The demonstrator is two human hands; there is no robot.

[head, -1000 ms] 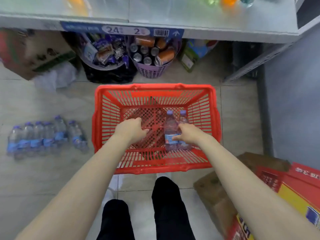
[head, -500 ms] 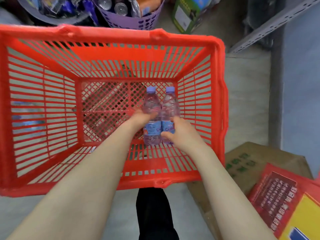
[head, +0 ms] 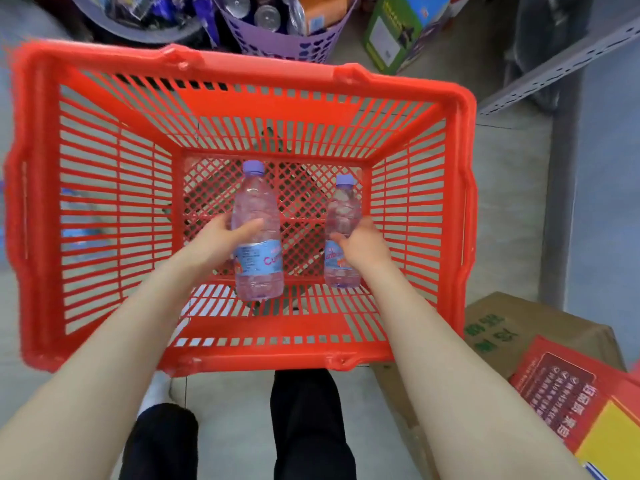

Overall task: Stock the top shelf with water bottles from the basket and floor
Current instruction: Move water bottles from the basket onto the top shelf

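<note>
A red plastic basket (head: 242, 355) stands on the floor right below me. My left hand (head: 221, 237) grips a clear water bottle (head: 258, 271) with a purple cap and a blue label, thumb across its front. My right hand (head: 360, 247) grips a second, same-looking water bottle (head: 341, 209) around its middle. Both bottles are upright and held apart over the basket's inside. Through the basket's left wall more blue-labelled bottles (head: 79, 233) show on the floor, blurred. The top shelf is out of view.
Beyond the basket stand a purple basket of cans (head: 287, 46), a grey tub of packets (head: 138, 26) and a green box (head: 398, 32). A grey shelf upright (head: 561, 60) runs at the right. A brown carton (head: 512, 327) and red-yellow box (head: 571, 403) lie at my right.
Both hands took hold of the two bottles that stood together in the basket. They have lifted them and moved them apart. The view has dropped closer to the basket.
</note>
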